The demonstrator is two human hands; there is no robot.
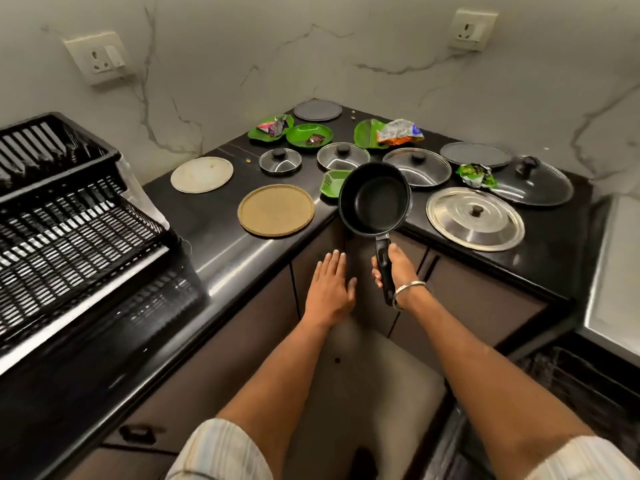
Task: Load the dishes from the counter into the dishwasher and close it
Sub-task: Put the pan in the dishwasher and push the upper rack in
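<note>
My right hand (394, 271) grips the handle of a small black saucepan (375, 199), held in the air over the inner corner of the black counter (214, 237). My left hand (329, 289) hovers flat and empty beside it, in front of the cabinet doors. On the counter lie a tan round plate (276, 210), a white plate (202, 174), several steel lids (475, 218), a dark glass lid (531, 185), green plates (309, 135) and two grey plates (317, 110). A dark wire rack (588, 386) shows at the lower right.
A black plastic dish rack (69, 209) fills the counter's left end. Crumpled snack wrappers (400, 131) lie on some green plates. A steel surface (616, 271) sits at the right edge. Brown cabinet doors (242, 323) run under the counter. Two wall sockets (100, 58) are on the marble wall.
</note>
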